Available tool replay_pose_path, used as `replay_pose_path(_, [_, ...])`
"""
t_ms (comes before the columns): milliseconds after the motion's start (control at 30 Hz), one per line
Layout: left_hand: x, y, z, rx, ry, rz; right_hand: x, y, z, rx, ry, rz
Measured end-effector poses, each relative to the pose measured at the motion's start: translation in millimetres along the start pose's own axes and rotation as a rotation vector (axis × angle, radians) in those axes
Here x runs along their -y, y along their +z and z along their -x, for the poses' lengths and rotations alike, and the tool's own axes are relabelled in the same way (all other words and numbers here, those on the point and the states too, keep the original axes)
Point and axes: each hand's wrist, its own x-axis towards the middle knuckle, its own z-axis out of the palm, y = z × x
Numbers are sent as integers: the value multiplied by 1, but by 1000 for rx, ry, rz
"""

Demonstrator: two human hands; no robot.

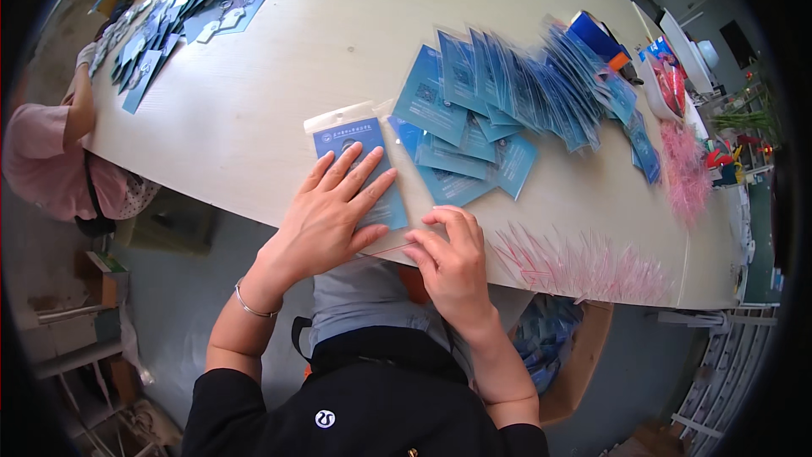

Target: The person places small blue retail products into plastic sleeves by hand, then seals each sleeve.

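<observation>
A blue card in a clear plastic sleeve (359, 129) lies near the table's front edge, its flap end pointing away from me. Spread flat over it is my left hand (321, 218), fingers apart and pressing on the card. My right hand (457, 267) is just to the right, thumb and fingertips closed in a pinch. From that pinch a thin red strip (389, 250) runs left toward the sleeve's near end, by my left thumb. Where the strip's other end sits is hidden.
Fanned-out sleeved blue cards (524, 76) cover the table ahead right. Loose pinkish strips (584, 267) lie heaped at the right front edge, with pink shredded material (685, 169) beyond. Another card pile (182, 17) is far left, beside a person in pink (42, 152). A box (584, 355) stands below.
</observation>
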Motion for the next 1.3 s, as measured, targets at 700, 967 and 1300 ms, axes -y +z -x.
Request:
replay_pose_path(700, [-6,3,-11,-26,-12,-98,-227,-326,236,-1078,1106,724])
replay_pose_path(967, [1,-12,3,78,-41,-33,-266,-318,199,-350,1432,1283])
replay_pose_path(1300, [9,-13,2,106,199,55,-13,-23,31,-108,-30,4])
